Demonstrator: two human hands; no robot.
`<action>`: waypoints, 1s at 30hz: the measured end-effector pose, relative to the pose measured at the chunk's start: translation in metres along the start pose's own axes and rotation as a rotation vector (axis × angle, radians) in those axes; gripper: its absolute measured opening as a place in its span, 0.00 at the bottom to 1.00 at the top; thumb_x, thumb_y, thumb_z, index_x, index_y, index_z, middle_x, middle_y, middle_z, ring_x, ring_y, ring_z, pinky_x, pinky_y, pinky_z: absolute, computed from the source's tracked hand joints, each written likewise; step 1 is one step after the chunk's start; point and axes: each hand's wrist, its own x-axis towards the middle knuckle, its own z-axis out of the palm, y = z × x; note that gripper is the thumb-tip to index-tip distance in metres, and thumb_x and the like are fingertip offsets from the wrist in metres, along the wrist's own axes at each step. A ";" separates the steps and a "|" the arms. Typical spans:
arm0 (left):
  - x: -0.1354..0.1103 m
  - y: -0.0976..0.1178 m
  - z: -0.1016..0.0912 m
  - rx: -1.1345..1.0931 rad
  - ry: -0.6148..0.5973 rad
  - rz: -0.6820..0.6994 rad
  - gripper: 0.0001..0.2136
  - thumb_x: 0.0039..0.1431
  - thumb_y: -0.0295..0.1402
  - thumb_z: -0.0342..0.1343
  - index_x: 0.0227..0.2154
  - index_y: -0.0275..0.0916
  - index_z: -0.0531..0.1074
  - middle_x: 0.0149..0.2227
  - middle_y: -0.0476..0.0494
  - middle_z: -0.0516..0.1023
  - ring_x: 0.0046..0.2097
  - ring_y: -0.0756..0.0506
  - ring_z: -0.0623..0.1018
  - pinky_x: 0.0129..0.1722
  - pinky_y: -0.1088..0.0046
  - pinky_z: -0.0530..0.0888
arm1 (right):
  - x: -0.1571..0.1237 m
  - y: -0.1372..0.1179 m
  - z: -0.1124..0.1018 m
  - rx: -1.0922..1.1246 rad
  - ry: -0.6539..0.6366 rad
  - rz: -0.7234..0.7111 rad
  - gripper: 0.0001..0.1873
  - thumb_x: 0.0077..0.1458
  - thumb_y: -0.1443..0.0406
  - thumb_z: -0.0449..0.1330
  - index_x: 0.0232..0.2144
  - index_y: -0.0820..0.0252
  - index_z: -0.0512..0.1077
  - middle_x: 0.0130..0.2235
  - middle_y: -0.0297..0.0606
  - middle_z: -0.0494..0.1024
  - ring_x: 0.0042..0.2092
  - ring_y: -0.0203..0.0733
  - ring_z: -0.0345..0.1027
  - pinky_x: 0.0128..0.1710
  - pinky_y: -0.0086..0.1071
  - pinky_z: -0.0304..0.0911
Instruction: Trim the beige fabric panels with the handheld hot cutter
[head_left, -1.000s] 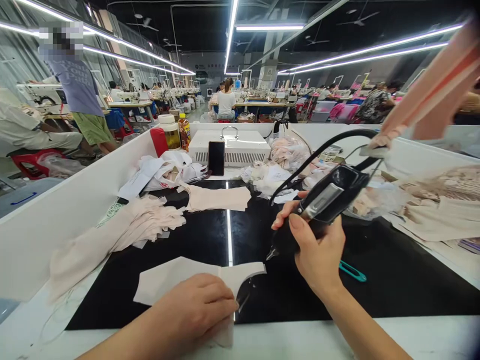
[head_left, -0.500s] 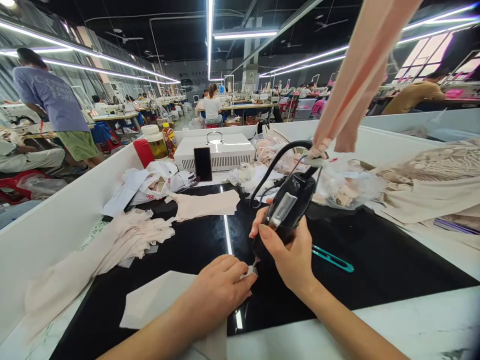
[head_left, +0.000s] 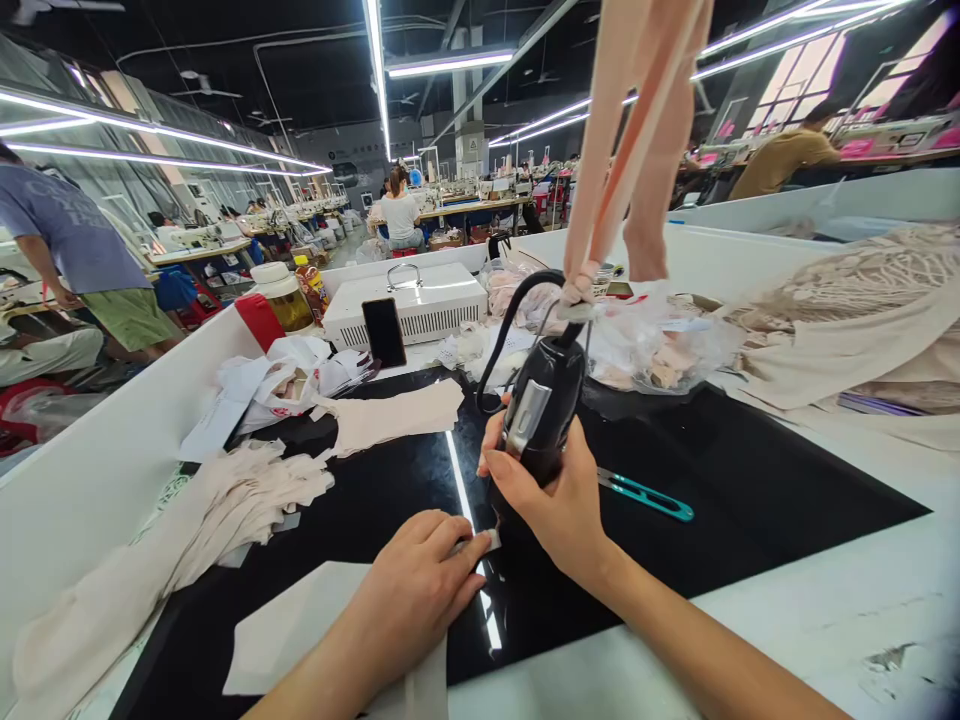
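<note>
Black tabletop point(head_left: 757, 460), near side: right hand point(head_left: 566, 500) wrapped round the corded tool point(head_left: 551, 400), left hand point(head_left: 409, 590) over pale fabric point(head_left: 289, 630), grip unclear!

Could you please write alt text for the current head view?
A person's right hand holds a black handheld tool pointed downward near a pale piece, on which the left hand rests, over a glossy black surface. Pale fabric is heaped at left.

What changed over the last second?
The right hand lowered the black tool and tipped it more upright; the left hand moved forward and right over the pale cloth, near the tool's tip. The view swung right. The tool stayed in hand, the teal snips on the mat.
</note>
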 end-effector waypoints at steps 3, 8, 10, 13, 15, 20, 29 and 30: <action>0.000 -0.001 -0.001 0.003 0.015 0.005 0.12 0.75 0.31 0.56 0.56 0.36 0.74 0.46 0.42 0.78 0.46 0.42 0.78 0.48 0.62 0.81 | 0.000 0.000 0.001 0.005 -0.004 0.037 0.18 0.55 0.58 0.70 0.39 0.51 0.64 0.30 0.28 0.76 0.27 0.38 0.70 0.31 0.36 0.72; 0.000 -0.001 -0.003 0.018 0.029 0.009 0.12 0.79 0.33 0.50 0.56 0.37 0.75 0.46 0.42 0.79 0.46 0.43 0.79 0.48 0.63 0.81 | 0.000 -0.002 0.002 0.014 0.002 0.079 0.19 0.53 0.57 0.70 0.38 0.51 0.64 0.31 0.30 0.75 0.28 0.39 0.69 0.31 0.38 0.73; 0.000 -0.001 -0.003 0.017 0.030 0.008 0.13 0.80 0.34 0.48 0.57 0.38 0.75 0.46 0.42 0.79 0.46 0.43 0.79 0.48 0.63 0.81 | 0.001 -0.002 0.003 0.013 0.008 0.079 0.18 0.52 0.57 0.70 0.38 0.51 0.64 0.32 0.31 0.75 0.28 0.39 0.68 0.30 0.37 0.72; 0.001 -0.001 -0.003 0.024 0.024 0.016 0.14 0.80 0.34 0.47 0.57 0.38 0.75 0.46 0.42 0.79 0.46 0.43 0.80 0.48 0.63 0.82 | 0.003 -0.004 0.003 0.009 0.019 0.071 0.18 0.52 0.58 0.70 0.38 0.51 0.65 0.32 0.30 0.75 0.28 0.39 0.68 0.29 0.36 0.71; 0.001 -0.001 -0.003 0.028 0.021 0.020 0.14 0.80 0.33 0.47 0.57 0.37 0.74 0.46 0.42 0.79 0.46 0.43 0.80 0.48 0.63 0.82 | 0.004 -0.006 0.003 0.010 0.033 0.062 0.17 0.53 0.58 0.69 0.38 0.51 0.65 0.32 0.29 0.75 0.28 0.38 0.68 0.31 0.36 0.72; 0.000 -0.002 -0.004 0.041 -0.006 0.027 0.13 0.78 0.31 0.51 0.58 0.36 0.74 0.46 0.41 0.79 0.46 0.41 0.80 0.47 0.60 0.83 | 0.003 -0.009 0.004 0.018 0.052 0.068 0.16 0.53 0.58 0.69 0.38 0.51 0.65 0.32 0.29 0.75 0.28 0.38 0.67 0.29 0.35 0.69; 0.001 -0.001 -0.006 0.021 -0.009 0.018 0.12 0.77 0.30 0.53 0.57 0.36 0.75 0.46 0.40 0.79 0.46 0.41 0.80 0.47 0.61 0.83 | 0.001 -0.006 0.008 0.003 0.031 0.043 0.16 0.53 0.59 0.69 0.36 0.51 0.64 0.30 0.29 0.75 0.28 0.37 0.68 0.27 0.33 0.68; 0.001 -0.001 -0.006 0.017 -0.008 0.017 0.12 0.77 0.30 0.52 0.57 0.36 0.75 0.46 0.40 0.79 0.46 0.41 0.80 0.47 0.60 0.83 | 0.001 -0.006 0.008 -0.007 0.037 0.037 0.15 0.54 0.60 0.68 0.36 0.51 0.64 0.31 0.29 0.76 0.28 0.37 0.68 0.27 0.33 0.69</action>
